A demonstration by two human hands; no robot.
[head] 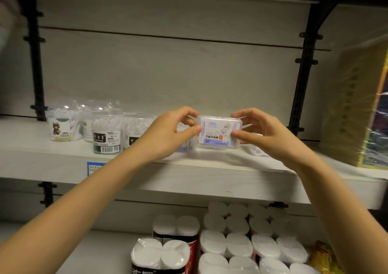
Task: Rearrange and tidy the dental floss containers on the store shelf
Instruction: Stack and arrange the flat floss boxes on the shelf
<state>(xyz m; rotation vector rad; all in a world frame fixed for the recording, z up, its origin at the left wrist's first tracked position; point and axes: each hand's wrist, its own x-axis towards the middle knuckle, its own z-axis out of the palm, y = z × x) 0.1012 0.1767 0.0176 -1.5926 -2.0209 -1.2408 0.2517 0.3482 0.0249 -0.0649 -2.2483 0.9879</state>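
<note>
The left grip [168, 135] pinches the left end of a flat floss box [218, 133] and the right grip [262, 133] pinches its right end, with the label facing the camera. Under the grips is the shelf [210, 168]. Left of the left grip stand round floss jars [107, 139]. Lower down are paper rolls [231, 242].

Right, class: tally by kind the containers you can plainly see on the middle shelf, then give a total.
Round tubs with black labels: 2
Clear tub with cat label: 1
Clear tub with white label, behind: 1
Flat rectangular box, pinched by the left hand and the right hand: 1
Total: 5
Things half hidden behind the hands are left out.
</note>
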